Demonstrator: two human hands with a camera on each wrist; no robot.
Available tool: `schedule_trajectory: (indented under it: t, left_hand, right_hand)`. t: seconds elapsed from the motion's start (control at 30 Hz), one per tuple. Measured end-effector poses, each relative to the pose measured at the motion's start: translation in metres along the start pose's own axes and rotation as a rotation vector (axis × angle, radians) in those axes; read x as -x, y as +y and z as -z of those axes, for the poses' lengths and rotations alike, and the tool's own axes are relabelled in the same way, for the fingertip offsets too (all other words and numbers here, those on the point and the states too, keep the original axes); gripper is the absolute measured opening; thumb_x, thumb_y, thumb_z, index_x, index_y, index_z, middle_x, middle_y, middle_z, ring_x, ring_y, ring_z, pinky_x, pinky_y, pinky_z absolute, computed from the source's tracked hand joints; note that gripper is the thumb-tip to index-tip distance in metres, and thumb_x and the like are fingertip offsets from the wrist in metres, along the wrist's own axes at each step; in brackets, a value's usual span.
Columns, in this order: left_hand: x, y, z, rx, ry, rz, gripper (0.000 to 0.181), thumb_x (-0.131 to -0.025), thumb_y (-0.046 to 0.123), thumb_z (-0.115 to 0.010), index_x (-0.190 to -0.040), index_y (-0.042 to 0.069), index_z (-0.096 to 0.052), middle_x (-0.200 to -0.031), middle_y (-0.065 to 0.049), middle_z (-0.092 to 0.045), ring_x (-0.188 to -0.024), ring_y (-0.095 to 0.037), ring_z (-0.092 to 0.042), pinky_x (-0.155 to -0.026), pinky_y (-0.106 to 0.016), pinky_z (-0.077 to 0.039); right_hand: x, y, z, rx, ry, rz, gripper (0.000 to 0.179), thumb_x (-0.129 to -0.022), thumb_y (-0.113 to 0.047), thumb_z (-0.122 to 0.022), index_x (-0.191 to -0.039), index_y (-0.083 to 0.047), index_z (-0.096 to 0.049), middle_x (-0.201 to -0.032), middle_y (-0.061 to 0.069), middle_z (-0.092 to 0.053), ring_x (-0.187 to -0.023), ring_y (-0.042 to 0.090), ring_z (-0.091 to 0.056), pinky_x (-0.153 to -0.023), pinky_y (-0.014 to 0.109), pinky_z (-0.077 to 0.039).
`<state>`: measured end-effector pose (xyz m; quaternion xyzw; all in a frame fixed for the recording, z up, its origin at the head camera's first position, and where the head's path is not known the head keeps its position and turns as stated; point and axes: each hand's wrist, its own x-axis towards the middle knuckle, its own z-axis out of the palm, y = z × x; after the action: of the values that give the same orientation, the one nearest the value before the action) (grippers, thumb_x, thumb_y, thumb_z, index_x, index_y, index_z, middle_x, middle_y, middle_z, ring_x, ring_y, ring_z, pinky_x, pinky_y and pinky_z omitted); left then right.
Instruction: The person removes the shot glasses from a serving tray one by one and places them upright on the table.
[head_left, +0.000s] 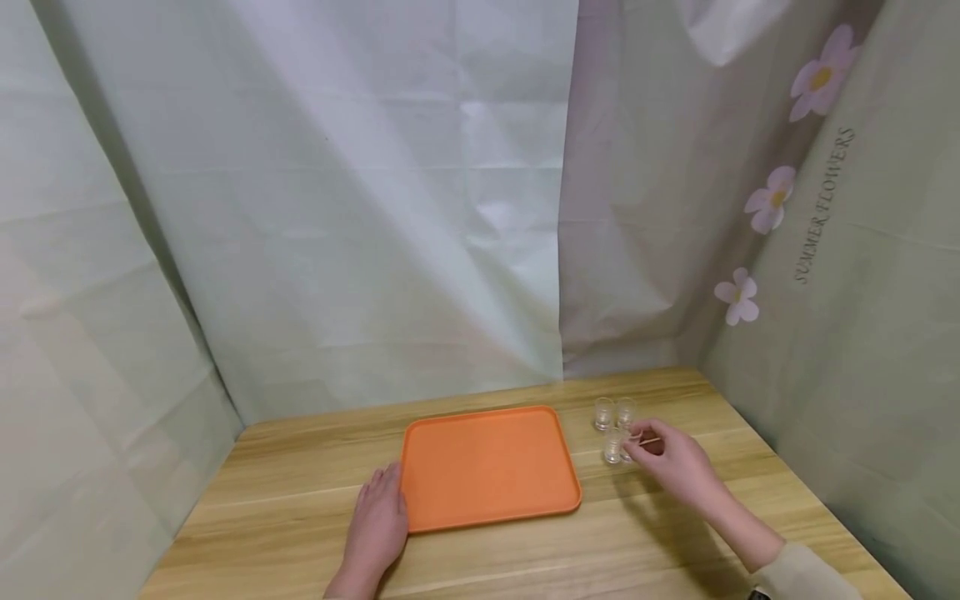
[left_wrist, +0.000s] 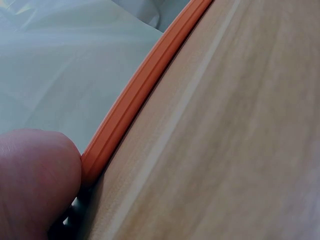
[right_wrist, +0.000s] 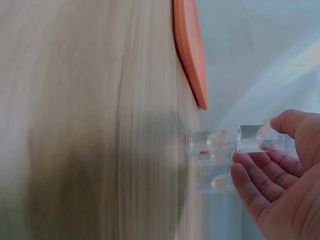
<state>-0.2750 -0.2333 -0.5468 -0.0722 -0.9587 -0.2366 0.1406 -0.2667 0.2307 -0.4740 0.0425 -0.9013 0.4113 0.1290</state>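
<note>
My right hand [head_left: 671,461] pinches a small clear shot glass [right_wrist: 250,139] between thumb and fingers. In the right wrist view its base stands off the wooden table, farther out than the others' bases. Three similar glasses stand close by: a near one [head_left: 612,447], a back left one [head_left: 603,413] and a back right one [head_left: 626,410], partly hidden by the hand. An orange tray [head_left: 487,467] lies flat at the middle. Along its left edge rests my left hand [head_left: 377,518], fingers extended; in the left wrist view the thumb [left_wrist: 40,175] touches the tray's rim.
The wood-grain table [head_left: 300,475] ends at pale curtains [head_left: 360,250] on the back and both sides. The right curtain carries pink flowers [head_left: 770,200] and printed lettering. Bare tabletop lies between the tray and the glasses.
</note>
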Motion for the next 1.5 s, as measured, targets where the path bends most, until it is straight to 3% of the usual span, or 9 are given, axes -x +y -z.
schedule_trajectory:
  t: [0.3, 0.5, 0.7, 1.17, 1.5]
  left_hand:
    - [0.001, -0.002, -0.003, 0.012, -0.014, 0.029, 0.049, -0.112, 0.003, -0.048, -0.157, -0.014, -0.048, -0.159, -0.035, -0.052, -0.152, -0.057, -0.041, -0.128, -0.071, -0.027]
    - [0.000, -0.002, -0.002, 0.002, 0.006, 0.010, 0.048, -0.111, 0.002, -0.050, -0.156, -0.015, -0.049, -0.158, -0.036, -0.052, -0.151, -0.057, -0.042, -0.128, -0.071, -0.028]
    - [-0.003, -0.002, -0.003, 0.001, 0.007, -0.005, 0.048, -0.111, 0.003, -0.051, -0.155, -0.016, -0.049, -0.158, -0.036, -0.052, -0.151, -0.057, -0.043, -0.128, -0.070, -0.028]
    - [-0.003, -0.005, 0.002, 0.007, 0.015, 0.009, 0.049, -0.111, 0.004, -0.051, -0.156, -0.015, -0.048, -0.158, -0.037, -0.051, -0.152, -0.058, -0.041, -0.128, -0.071, -0.027]
    - [-0.001, -0.004, -0.004, 0.012, 0.037, -0.007, 0.049, -0.108, 0.001, -0.054, -0.154, -0.016, -0.051, -0.156, -0.037, -0.054, -0.149, -0.058, -0.045, -0.126, -0.072, -0.030]
  right_hand:
    - [-0.010, 0.019, 0.005, 0.040, 0.015, 0.024, 0.029, -0.104, -0.020, -0.080, -0.124, -0.001, -0.074, -0.110, 0.008, -0.079, -0.100, 0.026, -0.078, -0.081, 0.036, -0.063]
    - [-0.018, 0.035, 0.006, 0.053, 0.001, 0.030, 0.030, -0.105, -0.022, -0.079, -0.124, 0.000, -0.072, -0.112, 0.011, -0.077, -0.105, 0.032, -0.078, -0.085, 0.044, -0.063]
    - [-0.021, 0.049, 0.008, 0.072, -0.010, 0.020, 0.029, -0.105, -0.019, -0.078, -0.122, 0.003, -0.070, -0.113, 0.014, -0.077, -0.108, 0.037, -0.078, -0.086, 0.045, -0.063]
    - [-0.033, 0.045, -0.003, 0.077, -0.030, 0.017, 0.028, -0.103, -0.019, -0.079, -0.119, 0.003, -0.069, -0.110, 0.014, -0.076, -0.107, 0.038, -0.077, -0.086, 0.048, -0.063]
    - [-0.026, 0.050, -0.004, 0.064, -0.033, 0.017, 0.026, -0.103, -0.014, -0.079, -0.118, 0.004, -0.068, -0.106, 0.013, -0.075, -0.102, 0.033, -0.076, -0.084, 0.042, -0.062]
